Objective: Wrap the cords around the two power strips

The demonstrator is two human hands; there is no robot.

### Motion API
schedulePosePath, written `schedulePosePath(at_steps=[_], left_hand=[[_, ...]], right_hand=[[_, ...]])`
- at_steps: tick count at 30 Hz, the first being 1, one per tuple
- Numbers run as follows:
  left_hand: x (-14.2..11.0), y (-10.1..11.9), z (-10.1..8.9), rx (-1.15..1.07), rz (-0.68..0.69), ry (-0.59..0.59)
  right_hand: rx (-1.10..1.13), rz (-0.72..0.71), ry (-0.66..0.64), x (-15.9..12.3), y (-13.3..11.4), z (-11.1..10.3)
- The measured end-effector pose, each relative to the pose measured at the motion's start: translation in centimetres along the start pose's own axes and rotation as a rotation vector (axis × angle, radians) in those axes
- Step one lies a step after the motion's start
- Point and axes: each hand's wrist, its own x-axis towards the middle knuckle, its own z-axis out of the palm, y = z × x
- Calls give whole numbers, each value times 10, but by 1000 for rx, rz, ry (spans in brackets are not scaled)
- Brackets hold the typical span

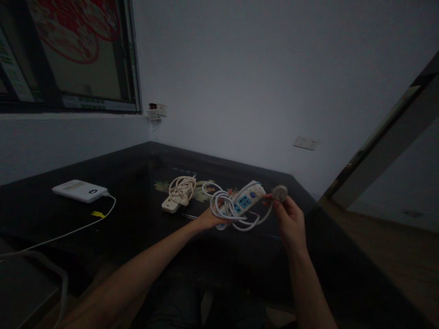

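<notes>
My left hand [210, 218] is closed around a white power strip [249, 196] with blue sockets, holding it tilted above the dark table. Loops of its white cord [219, 201] lie wound about the strip and partly cover my left fingers. Between the fingertips of my right hand [291, 218] is the round, pale plug [279, 193] at the cord's end, to the right of the strip. From the plug the cord sags back to the coil. A second white power strip [170, 204], its own cord [182, 189] bundled on top, rests on the table left of my hands.
On the left of the black table [137, 164] lies a white power bank-like box [79, 191] with a cable [73, 232] running off toward the lower left. Wall sockets [305, 142] sit behind the table, with loose-hanging ones [155, 113] beside the window [85, 55].
</notes>
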Motion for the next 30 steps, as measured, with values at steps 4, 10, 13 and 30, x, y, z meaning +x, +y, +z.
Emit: schedulePosePath(at_steps=[4, 10, 13, 30], left_hand=[[-1, -5, 2, -14, 32, -40], [-5, -15, 4, 109, 95, -48], [-6, -14, 1, 238, 101, -46], [-5, 2, -3, 397, 109, -76]], right_hand=[[-43, -2, -102, 13, -20, 16], [-522, -178, -217, 28, -38, 48], [-727, -268, -272, 34, -34, 63], [-755, -508, -474, 43, -18, 61]])
